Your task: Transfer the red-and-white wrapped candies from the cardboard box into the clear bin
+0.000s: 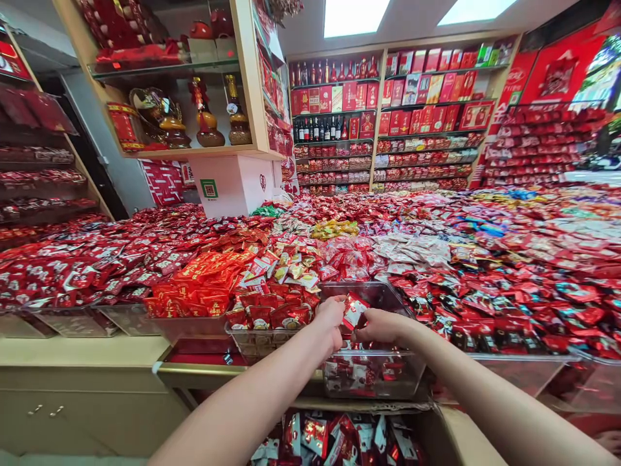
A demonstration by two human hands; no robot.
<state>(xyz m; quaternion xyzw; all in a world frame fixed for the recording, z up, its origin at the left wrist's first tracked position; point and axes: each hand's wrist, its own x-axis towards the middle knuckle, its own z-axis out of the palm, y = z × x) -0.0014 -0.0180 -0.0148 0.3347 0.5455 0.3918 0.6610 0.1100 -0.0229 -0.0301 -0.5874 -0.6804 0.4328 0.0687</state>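
Observation:
A small red-and-white candy packet (354, 311) is held up between my two hands, over a clear plastic bin (412, 375). My left hand (332, 317) grips the packet's left side, its fingers partly hidden behind the wrapper. At the packet's lower right, my right hand (383, 325) pinches it with thumb and fingers. More red-and-white packets (361, 373) lie low in the bin and show through its front wall. Below the bin, an open box or drawer (427, 433) contains several similar packets (317, 435).
Bins heaped with red snack bags (272, 314) and orange-red bags (204, 278) stand to the left. Dark red packets (504, 323) fill bins on the right. A white pillar (223, 188) and stocked shelves (334, 113) rise behind. A metal-edged counter (204, 370) runs below.

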